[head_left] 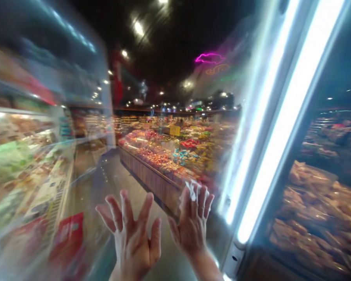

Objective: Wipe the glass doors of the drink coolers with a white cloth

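White crumpled material (194, 190), tissue or film, sits at the fingertips of the right hand (193, 236); those fingers are extended and close together, thumb apart. Left hand (131, 242): fingers spread, nothing visible held. Work appears under way; portions done or outstanding cannot be determined. Light tubes (287, 123) bound the right side. Floor (127, 179) extends ahead, edged by the wooden-sided display (152, 171).

Yellow sign (174, 130) pokes up from the piled goods (160, 156), pink neon (210, 58) glows way back, super bright light tubes (291, 121) slant along the right.
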A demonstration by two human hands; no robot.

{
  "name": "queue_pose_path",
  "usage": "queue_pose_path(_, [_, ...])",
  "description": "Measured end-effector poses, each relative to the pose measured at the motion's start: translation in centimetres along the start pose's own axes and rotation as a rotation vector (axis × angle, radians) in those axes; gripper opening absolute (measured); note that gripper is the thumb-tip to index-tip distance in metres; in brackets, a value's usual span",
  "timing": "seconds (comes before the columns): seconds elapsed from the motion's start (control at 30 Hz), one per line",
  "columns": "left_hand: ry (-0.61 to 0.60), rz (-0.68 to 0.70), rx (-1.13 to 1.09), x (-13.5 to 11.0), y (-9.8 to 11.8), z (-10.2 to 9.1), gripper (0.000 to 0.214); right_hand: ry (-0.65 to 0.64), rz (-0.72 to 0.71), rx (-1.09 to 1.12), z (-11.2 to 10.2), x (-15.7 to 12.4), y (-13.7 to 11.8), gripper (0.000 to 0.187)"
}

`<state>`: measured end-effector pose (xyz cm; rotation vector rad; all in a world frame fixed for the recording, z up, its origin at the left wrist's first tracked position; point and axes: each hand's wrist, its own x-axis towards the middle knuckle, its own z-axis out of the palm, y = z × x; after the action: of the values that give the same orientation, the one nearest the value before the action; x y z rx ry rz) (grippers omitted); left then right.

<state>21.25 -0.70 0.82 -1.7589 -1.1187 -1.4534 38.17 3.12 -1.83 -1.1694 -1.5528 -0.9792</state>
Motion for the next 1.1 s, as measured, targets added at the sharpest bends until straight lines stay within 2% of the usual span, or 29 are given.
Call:
queue_pose_path(0.1, [0.004,-0.03,0.07,-0.2,-0.3,1.5,0.081,0.036,-0.034,-0.014,0.1,-1.3,1.7,0.084])
queue_pose_path(0.23, [0.018,-0.04,0.159,-0.4,-1.5,2.1,0.08,0.057,0.041,0.04,-1.0,2.5,5.2,0.078])
queue_pose_path(0.3, [0.005,-0.04,0.163,-0.4,-1.9,1.9,0.081,0.05,0.056,0.054,-1.1,3.2,5.9,0.077])
queue_pose_path(0.43, [0.009,-0.045,0.185,-0.4,-2.4,1.7,0.082,0.037,-0.008,0.05,-0.2,0.1,5.3,0.085])
queue_pose_path(0.5, [0.013,-0.047,0.215,-0.4,-2.6,1.8,0.083,0.05,-0.016,0.074,-0.4,-0.6,5.2,0.084])
queue_pose_path(0.57, [0.015,-0.052,0.237,-0.4,-2.8,1.9,0.084,0.106,-0.01,0.143,-1.4,1.0,5.7,0.079])
queue_pose_path(0.67, [0.024,-0.046,0.248,-0.4,-3.0,2.0,0.084,0.287,-0.006,0.224,-3.3,5.8,7.2,0.068])
queue_pose_path(0.77, [0.042,-0.038,0.252,-0.4,-3.0,2.0,0.082,0.435,-0.026,0.174,-4.3,10.0,8.5,0.069])
queue_pose_path(0.83, [0.051,-0.039,0.248,-0.3,-3.0,1.9,0.082,0.469,-0.036,0.093,-4.2,11.8,9.1,0.07])
queue_pose_path(0.97, [0.06,-0.032,0.248,-0.4,-3.2,2.0,0.081,0.428,-0.034,0.052,-3.5,13.1,9.3,0.058])
queue_pose_path(1.1, [0.058,-0.042,0.222,-0.6,-3.4,2.2,0.081,0.305,-0.012,0.107,-3.1,13.3,9.1,0.065])
